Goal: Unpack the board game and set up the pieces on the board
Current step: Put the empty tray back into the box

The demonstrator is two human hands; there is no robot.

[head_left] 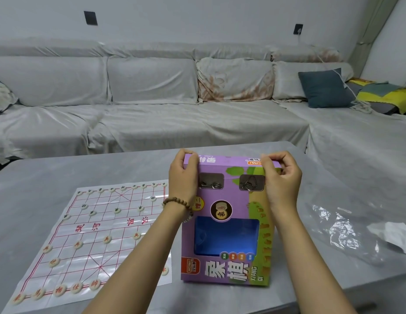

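Observation:
A purple xiangqi box [229,223] lies flat on the grey table, with a blue window and two metal ring puzzles pictured near its far end. My left hand [183,175] pinches the far left corner of the box's end flap. My right hand [280,175] pinches the far right corner of the same flap. Left of the box a thin paper board [100,236] with red lines is spread out. Several round cream pieces [94,284] with red characters stand on its near rows, and others with dark characters [117,210] on its far rows.
Crumpled clear plastic wrap [347,232] and a white scrap [394,236] lie on the table [310,177] at the right. Behind the table runs a long sofa [152,114] under a grey cover, with a dark blue cushion [324,88].

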